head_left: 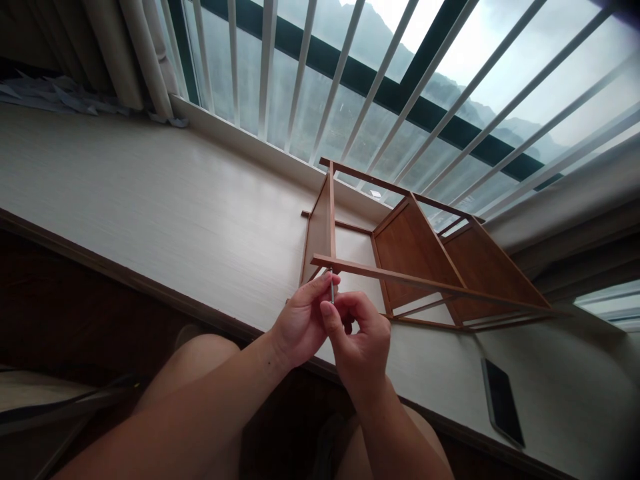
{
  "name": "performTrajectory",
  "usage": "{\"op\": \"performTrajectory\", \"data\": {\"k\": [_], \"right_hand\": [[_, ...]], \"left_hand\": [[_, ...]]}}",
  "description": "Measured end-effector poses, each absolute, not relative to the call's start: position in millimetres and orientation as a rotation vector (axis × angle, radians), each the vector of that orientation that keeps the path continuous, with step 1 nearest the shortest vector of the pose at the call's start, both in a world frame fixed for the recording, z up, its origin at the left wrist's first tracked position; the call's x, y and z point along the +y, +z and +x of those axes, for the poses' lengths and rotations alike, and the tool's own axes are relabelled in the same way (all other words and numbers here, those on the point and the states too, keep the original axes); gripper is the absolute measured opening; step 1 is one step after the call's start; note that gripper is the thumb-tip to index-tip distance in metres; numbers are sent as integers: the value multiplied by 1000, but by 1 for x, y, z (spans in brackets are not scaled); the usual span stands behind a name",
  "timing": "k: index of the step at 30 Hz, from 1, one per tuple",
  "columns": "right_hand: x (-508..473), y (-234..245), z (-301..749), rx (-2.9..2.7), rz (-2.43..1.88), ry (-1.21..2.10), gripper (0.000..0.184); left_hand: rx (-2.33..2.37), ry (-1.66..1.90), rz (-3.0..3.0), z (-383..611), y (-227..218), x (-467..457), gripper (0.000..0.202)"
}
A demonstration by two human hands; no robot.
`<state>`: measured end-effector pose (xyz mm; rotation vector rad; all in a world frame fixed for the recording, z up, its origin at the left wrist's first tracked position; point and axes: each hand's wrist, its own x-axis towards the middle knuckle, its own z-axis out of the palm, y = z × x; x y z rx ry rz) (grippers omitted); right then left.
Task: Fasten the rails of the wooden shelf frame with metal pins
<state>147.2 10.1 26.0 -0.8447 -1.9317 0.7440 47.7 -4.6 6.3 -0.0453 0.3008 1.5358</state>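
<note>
A brown wooden shelf frame (420, 253) lies on its side on a pale window ledge (150, 207). My left hand (300, 320) and my right hand (360, 340) meet just below the frame's near rail (400, 277). Between their fingertips stands a thin metal rod (332, 287), like a screw or small tool, its tip touching the rail's left end. Both hands pinch it; which one bears it I cannot tell for sure.
A dark phone (503, 403) lies flat on the ledge at the right. White window bars (350, 73) rise behind the frame. A curtain (135, 53) hangs at the back left above crumpled paper (50, 93). My bare knees (200, 360) sit against the ledge's dark front edge.
</note>
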Motion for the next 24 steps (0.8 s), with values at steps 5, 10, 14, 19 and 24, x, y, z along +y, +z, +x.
{"op": "performTrajectory", "data": {"k": [5, 10, 14, 19, 24], "right_hand": [[10, 27, 145, -1946, -843, 709, 14], [10, 27, 144, -1952, -842, 681, 15], [9, 26, 144, -1927, -861, 769, 16], [7, 24, 145, -1832, -877, 1040, 26], [7, 21, 147, -1826, -887, 1078, 26]], "left_hand": [[292, 1537, -58, 48, 9, -5, 13], [291, 1543, -56, 48, 8, -4, 12], [321, 1559, -33, 47, 5, -3, 15], [388, 1545, 35, 44, 3, -4, 18], [424, 1541, 40, 44, 4, -4, 21]]}}
